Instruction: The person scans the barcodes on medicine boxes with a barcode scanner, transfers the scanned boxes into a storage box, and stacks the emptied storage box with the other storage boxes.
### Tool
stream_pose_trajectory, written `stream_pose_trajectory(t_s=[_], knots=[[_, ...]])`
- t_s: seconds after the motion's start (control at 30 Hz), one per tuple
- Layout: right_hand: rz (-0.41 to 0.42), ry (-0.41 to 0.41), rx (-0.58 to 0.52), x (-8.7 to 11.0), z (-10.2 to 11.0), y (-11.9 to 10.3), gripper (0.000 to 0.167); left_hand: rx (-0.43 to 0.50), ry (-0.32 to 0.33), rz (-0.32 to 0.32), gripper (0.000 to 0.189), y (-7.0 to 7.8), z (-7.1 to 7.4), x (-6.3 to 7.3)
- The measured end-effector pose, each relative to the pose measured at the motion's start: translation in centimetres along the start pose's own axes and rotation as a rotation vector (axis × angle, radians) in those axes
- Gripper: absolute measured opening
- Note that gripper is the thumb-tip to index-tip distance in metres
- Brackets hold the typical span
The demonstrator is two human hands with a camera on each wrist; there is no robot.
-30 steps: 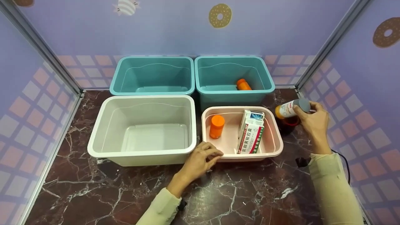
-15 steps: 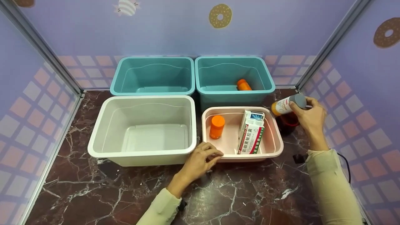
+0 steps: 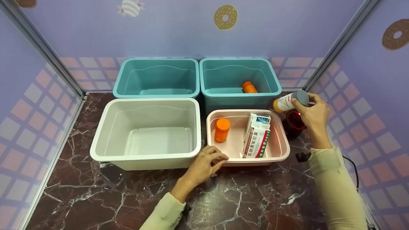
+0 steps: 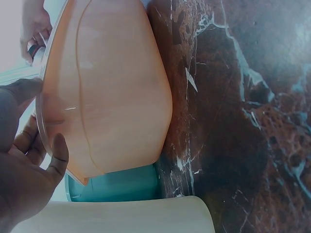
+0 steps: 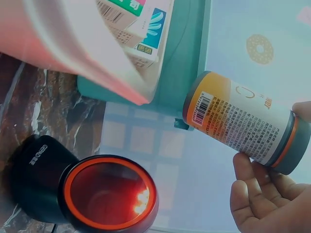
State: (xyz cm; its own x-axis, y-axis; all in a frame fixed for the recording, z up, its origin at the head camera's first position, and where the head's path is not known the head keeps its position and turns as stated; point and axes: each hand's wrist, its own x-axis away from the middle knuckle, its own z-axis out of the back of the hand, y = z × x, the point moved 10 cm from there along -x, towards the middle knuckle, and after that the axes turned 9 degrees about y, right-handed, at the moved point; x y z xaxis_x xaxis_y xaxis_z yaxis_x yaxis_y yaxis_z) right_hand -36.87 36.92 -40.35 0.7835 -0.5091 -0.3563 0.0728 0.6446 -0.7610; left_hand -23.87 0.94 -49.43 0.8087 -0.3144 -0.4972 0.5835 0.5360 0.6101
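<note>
My right hand (image 3: 314, 111) pinches a supplement bottle (image 3: 284, 101) by its grey cap, holding it tilted above a barcode scanner (image 3: 294, 120). In the right wrist view the bottle's printed label and barcode (image 5: 201, 108) show, and the scanner window (image 5: 109, 194) glows red below, apart from it. My left hand (image 3: 204, 163) grips the near left rim of the pink bin (image 3: 279, 140), its fingers on both sides of the rim in the left wrist view. Inside that bin, an orange bottle (image 3: 221, 130) stands at the left and medicine boxes (image 3: 256, 140) lean at the right.
A white bin (image 3: 145, 156) stands left of the pink one. Behind are two teal bins (image 3: 156, 95); the right one holds a lying orange bottle (image 3: 249, 87). Walls surround the dark marbled table (image 3: 96, 198), and a black cable (image 3: 354, 166) runs along the right.
My right hand has moved the supplement bottle left and slightly away from me, uncovering more of the scanner, whose red light now shows. The left hand stays where it was.
</note>
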Motion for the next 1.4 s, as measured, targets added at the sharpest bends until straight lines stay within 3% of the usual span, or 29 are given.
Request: stream_pose_trajectory(t_s=[0.6, 1.4], knots=[[0.015, 0.012, -0.068, -0.7, -1.3, -1.9, 0.058, -0.008, 0.001, -0.011, 0.013, 0.0, 0.0, -0.1], [0.024, 0.047, -0.079, -1.9, -3.0, -3.4, 0.054, -0.003, 0.012, 0.000, 0.013, -0.1, 0.0, 0.0]])
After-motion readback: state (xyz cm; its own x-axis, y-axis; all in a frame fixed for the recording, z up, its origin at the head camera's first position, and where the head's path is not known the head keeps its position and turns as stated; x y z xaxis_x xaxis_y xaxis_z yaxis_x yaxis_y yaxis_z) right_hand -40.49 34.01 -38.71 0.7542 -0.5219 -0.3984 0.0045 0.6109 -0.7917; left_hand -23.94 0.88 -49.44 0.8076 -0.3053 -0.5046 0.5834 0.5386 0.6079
